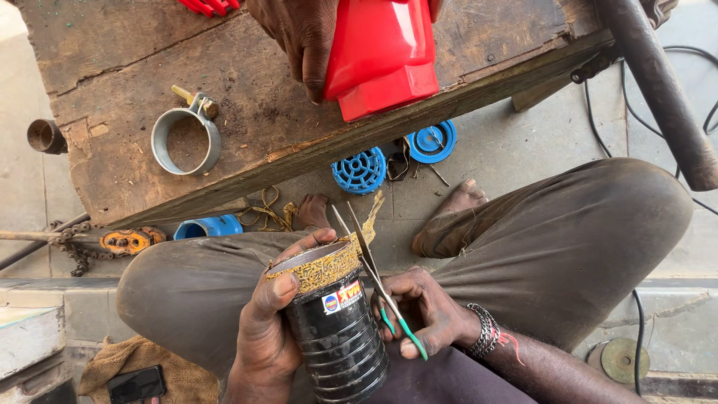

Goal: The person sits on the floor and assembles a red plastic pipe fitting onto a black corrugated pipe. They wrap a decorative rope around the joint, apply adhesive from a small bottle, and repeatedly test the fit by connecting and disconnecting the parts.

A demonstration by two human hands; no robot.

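My left hand (269,322) grips a black ribbed cylinder (336,329) with a rusty, gold-coloured rim, held over my lap. My right hand (426,310) holds pointed pliers (381,288) with green handles; their open jaws sit at the cylinder's rim. A chain bracelet circles my right wrist. At the top, another person's hand (303,37) holds a red plastic part (381,52) on the wooden bench (112,60).
A metal pipe clamp (185,141) lies on the bench. On the concrete floor below sit blue plastic strainers (360,170), a blue cap (432,142), a blue pipe piece (209,227) and a chain (75,251). A phone (136,384) rests on burlap at bottom left. A dark pipe (662,90) slants at right.
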